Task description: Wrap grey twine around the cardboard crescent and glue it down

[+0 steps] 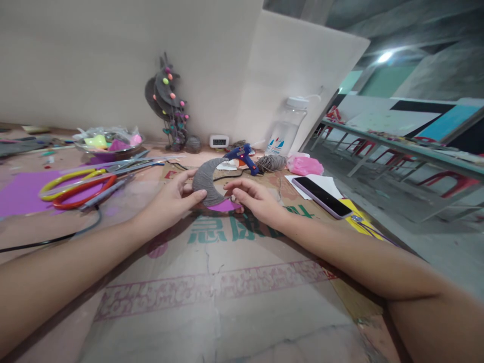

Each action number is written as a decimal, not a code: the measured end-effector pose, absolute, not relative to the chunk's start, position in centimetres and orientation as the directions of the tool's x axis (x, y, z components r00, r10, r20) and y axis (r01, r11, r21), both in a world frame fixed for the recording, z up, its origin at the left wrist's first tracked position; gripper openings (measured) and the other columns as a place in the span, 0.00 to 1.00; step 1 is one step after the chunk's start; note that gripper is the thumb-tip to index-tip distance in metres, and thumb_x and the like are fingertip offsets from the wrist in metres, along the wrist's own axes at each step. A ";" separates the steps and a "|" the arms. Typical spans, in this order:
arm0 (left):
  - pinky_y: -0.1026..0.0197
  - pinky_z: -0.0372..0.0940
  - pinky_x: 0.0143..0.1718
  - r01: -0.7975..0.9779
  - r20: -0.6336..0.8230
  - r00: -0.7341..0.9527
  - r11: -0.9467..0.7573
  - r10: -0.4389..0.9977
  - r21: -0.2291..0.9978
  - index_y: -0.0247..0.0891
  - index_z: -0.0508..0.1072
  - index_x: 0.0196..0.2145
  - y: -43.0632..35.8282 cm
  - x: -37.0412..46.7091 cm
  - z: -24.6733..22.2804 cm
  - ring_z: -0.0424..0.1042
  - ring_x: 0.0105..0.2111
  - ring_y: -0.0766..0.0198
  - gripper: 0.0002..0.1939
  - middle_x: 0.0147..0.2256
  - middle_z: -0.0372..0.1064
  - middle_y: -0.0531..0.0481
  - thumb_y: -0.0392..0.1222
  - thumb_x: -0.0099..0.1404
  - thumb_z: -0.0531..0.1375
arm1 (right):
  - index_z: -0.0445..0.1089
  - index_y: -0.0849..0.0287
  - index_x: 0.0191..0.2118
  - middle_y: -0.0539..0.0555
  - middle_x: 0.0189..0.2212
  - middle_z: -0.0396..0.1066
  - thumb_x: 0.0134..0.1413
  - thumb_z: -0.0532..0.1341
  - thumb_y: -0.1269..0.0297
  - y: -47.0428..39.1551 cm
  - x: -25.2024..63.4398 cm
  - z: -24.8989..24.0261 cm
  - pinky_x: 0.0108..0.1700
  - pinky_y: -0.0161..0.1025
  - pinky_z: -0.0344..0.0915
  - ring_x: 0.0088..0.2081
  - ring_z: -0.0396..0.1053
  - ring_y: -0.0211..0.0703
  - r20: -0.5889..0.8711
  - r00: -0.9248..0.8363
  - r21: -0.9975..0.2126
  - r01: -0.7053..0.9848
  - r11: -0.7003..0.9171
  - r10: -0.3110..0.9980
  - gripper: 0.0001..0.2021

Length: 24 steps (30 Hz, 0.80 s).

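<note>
A crescent moon wound in grey yarn [207, 182] is held up over the cardboard. My left hand [177, 196] grips its left side, the thumb lying on the front face and the fingers behind. Close to the crescent's lower right tip, my right hand [255, 201] is closed in a pinch, and what its fingertips hold is too small to make out. A piece of purple paper [226, 205] shows under the crescent, between the hands. Just behind them lies a blue hot glue gun [244, 157] with a red light on it.
Scissors with yellow and red handles [85, 189] lie at left, near a bowl of colourful bits [109, 143]. A decorated grey ornament [170, 103], small digital clock [219, 141], water bottle [285, 128] and yarn ball [272, 163] stand behind. At right lies a phone [321, 196].
</note>
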<state>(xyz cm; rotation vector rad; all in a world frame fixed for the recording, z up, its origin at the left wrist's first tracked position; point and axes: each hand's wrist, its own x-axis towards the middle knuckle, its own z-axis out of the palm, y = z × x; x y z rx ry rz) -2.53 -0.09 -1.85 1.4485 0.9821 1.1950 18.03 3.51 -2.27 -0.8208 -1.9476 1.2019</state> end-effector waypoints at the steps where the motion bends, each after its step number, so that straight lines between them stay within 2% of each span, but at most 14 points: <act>1: 0.53 0.68 0.43 -0.006 0.182 0.183 -0.184 0.966 0.983 0.37 0.63 0.51 -0.1 -2.5 -1.8 0.74 0.40 0.56 0.25 0.43 0.73 0.44 0.41 0.57 0.61 | 0.65 0.57 0.43 0.52 0.36 0.68 0.57 0.53 0.56 3.6 18.1 -2.3 0.27 0.32 0.64 0.29 0.64 0.33 0.229 -0.556 -0.924 0.133 0.358 0.799 0.12; 5: 0.52 0.69 0.42 -0.044 0.139 0.120 -0.135 0.983 0.990 0.37 0.62 0.52 -0.1 -2.5 -1.6 0.75 0.38 0.57 0.25 0.40 0.75 0.46 0.41 0.57 0.61 | 0.60 0.55 0.43 0.49 0.35 0.65 0.57 0.53 0.55 3.9 18.3 -2.4 0.24 0.32 0.61 0.22 0.59 0.30 0.334 -0.428 -0.909 0.091 0.408 0.840 0.12; 9: 0.53 0.69 0.40 -0.083 0.123 0.084 -0.116 0.989 0.990 0.36 0.62 0.52 0.0 -2.7 -1.6 0.75 0.35 0.58 0.25 0.38 0.76 0.45 0.41 0.57 0.62 | 0.59 0.56 0.36 0.46 0.26 0.60 0.57 0.54 0.56 4.1 18.4 -2.2 0.26 0.32 0.57 0.24 0.57 0.31 0.431 -0.325 -0.828 0.229 0.512 0.842 0.09; 12: 0.54 0.69 0.40 -0.101 0.132 0.082 -0.124 0.988 0.987 0.36 0.62 0.52 0.0 -2.8 -1.6 0.76 0.35 0.58 0.25 0.39 0.75 0.45 0.41 0.57 0.62 | 0.63 0.59 0.29 0.48 0.25 0.62 0.55 0.56 0.57 4.0 18.3 -1.8 0.32 0.34 0.57 0.28 0.59 0.34 0.434 -0.350 -0.718 0.421 0.554 0.830 0.11; 15: 0.54 0.70 0.39 -0.117 0.133 0.090 -0.122 0.987 0.986 0.37 0.62 0.52 0.0 -2.9 -1.6 0.76 0.35 0.58 0.25 0.40 0.75 0.44 0.41 0.58 0.61 | 0.66 0.60 0.25 0.49 0.25 0.63 0.54 0.57 0.56 3.7 18.2 -1.5 0.32 0.35 0.56 0.29 0.60 0.36 0.417 -0.384 -0.633 0.528 0.567 0.824 0.13; 18: 0.54 0.70 0.38 -0.117 0.138 0.076 -0.129 0.987 0.985 0.37 0.62 0.52 0.1 -2.9 -1.7 0.75 0.35 0.57 0.24 0.39 0.75 0.45 0.41 0.58 0.61 | 0.68 0.61 0.25 0.49 0.24 0.63 0.54 0.57 0.55 3.8 18.4 -1.4 0.32 0.35 0.56 0.28 0.61 0.36 0.409 -0.407 -0.610 0.544 0.576 0.817 0.14; 21: 0.55 0.69 0.38 -0.109 0.149 0.054 -0.143 0.987 0.984 0.38 0.63 0.51 0.3 -3.0 -1.9 0.75 0.37 0.57 0.23 0.38 0.76 0.46 0.42 0.57 0.61 | 0.71 0.61 0.23 0.50 0.25 0.63 0.57 0.55 0.56 4.0 18.6 -1.5 0.35 0.36 0.57 0.30 0.62 0.36 0.354 -0.512 -0.594 0.523 0.611 0.782 0.18; 24: 0.55 0.69 0.39 -0.110 0.160 0.061 -0.153 0.985 0.982 0.38 0.63 0.51 0.4 -3.2 -2.0 0.75 0.37 0.57 0.23 0.38 0.75 0.46 0.42 0.57 0.61 | 0.75 0.59 0.27 0.50 0.27 0.62 0.55 0.57 0.57 4.2 18.5 -1.7 0.34 0.35 0.57 0.30 0.61 0.35 0.325 -0.553 -0.580 0.524 0.624 0.767 0.14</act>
